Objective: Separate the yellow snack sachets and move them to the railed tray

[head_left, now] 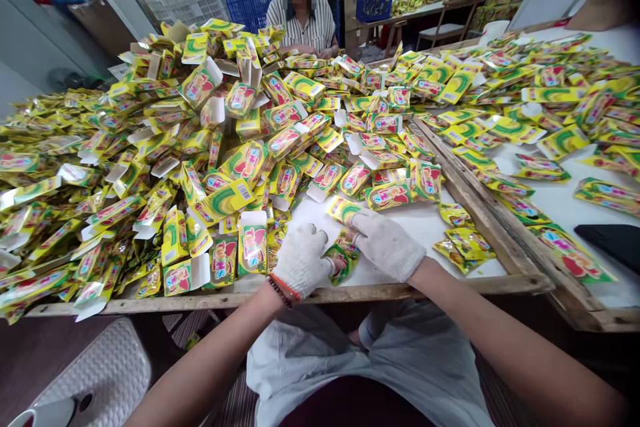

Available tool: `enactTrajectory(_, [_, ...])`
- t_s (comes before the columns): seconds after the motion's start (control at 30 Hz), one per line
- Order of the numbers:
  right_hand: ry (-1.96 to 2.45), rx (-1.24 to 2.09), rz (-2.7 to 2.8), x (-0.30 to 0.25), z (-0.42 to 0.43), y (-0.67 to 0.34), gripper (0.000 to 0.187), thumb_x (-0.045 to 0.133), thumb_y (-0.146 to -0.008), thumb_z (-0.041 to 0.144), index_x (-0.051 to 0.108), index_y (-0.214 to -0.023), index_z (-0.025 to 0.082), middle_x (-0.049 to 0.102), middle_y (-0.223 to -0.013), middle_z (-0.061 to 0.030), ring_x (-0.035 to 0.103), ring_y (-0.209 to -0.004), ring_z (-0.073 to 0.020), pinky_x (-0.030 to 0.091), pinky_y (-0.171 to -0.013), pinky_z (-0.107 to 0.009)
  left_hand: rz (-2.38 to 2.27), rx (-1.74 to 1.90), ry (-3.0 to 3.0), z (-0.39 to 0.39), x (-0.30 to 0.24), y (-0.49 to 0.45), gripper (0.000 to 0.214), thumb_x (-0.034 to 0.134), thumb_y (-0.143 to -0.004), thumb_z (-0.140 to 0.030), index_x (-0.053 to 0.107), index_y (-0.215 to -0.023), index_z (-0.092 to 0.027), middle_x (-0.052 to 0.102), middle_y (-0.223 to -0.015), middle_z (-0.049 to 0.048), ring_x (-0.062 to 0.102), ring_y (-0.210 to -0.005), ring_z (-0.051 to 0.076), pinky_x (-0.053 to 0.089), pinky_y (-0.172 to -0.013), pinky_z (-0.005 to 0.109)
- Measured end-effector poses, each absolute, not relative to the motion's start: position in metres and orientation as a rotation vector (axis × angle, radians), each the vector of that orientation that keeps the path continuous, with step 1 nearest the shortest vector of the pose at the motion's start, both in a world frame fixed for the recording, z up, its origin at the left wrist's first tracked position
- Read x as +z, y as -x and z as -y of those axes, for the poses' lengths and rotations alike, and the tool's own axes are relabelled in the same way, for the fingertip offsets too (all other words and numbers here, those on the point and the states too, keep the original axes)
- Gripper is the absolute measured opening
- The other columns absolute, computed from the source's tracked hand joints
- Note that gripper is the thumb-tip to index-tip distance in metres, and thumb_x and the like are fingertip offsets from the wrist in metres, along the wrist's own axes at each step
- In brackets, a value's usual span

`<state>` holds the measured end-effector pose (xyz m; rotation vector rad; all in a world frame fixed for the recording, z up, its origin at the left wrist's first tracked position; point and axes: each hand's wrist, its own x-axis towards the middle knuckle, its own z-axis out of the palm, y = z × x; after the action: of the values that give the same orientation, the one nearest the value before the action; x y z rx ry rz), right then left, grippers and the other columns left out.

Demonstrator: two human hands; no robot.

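My left hand [304, 260], in a white knit glove with an orange cuff edge, is closed near the table's front edge. Its bare thumb tip rests against a small green and yellow foil packet [347, 255], and its curled fingers partly hide what they grip. My right hand [389, 243], gloved too, has its fingers closed on the near end of a yellow and green carton [341, 209]. Just left of my left hand, an open-flapped carton [253, 247] lies on the heap. Several shiny yellow packets [465, 247] lie right of my right hand.
A large heap of cartons and packets [165, 127] covers the left and middle. A wooden divider [463, 197] separates more packets on the right, beside a black phone-like object [610, 245]. Another person [303, 20] sits opposite. A white stool [100, 373] stands at lower left.
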<state>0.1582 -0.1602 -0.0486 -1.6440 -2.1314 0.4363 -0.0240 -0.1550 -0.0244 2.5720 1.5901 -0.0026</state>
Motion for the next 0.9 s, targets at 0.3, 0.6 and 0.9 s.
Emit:
enactTrajectory(0.3, [1.886, 0.228, 2.397, -0.038, 0.175, -0.151, 0.021, 0.058, -0.082, 0.028, 0.063, -0.098, 0.016, 0.056, -0.115, -0.0137, 0.06, -0.091, -0.0249, 0.046, -0.077, -0.033, -1.461, 0.576, -1.863, 0.157, -0.042, 0.041, 0.027, 0.062, -0.079, -0.035, 0.062, -0.099, -0.017, 0.065, -0.099, 0.0065, 0.06, -0.094, 0.021, 0.048, -0.083, 0.033])
enactTrajectory(0.6, [1.744, 0.59, 2.083, -0.037, 0.197, -0.163, 0.007, 0.052, -0.082, 0.018, 0.059, -0.081, 0.018, 0.064, -0.084, -0.0067, 0.058, -0.078, -0.0195, 0.045, -0.072, -0.03, -1.142, 0.958, -1.045, 0.146, -0.048, 0.035, 0.033, 0.076, -0.065, -0.034, 0.058, -0.085, -0.015, 0.064, -0.085, 0.0034, 0.061, -0.073, 0.014, 0.054, -0.063, 0.026])
enactTrajectory(0.9, [1.623, 0.601, 1.439, -0.048, 0.194, -0.157, 0.02, 0.052, -0.085, 0.038, 0.054, -0.078, 0.02, 0.062, -0.076, -0.0034, 0.056, -0.07, -0.017, 0.044, -0.065, -0.028, -0.73, 1.004, -0.581, 0.176, -0.053, 0.005, 0.032, 0.078, -0.064, -0.022, 0.052, -0.081, -0.017, 0.066, -0.084, 0.0005, 0.067, -0.083, 0.016, 0.055, -0.081, 0.033])
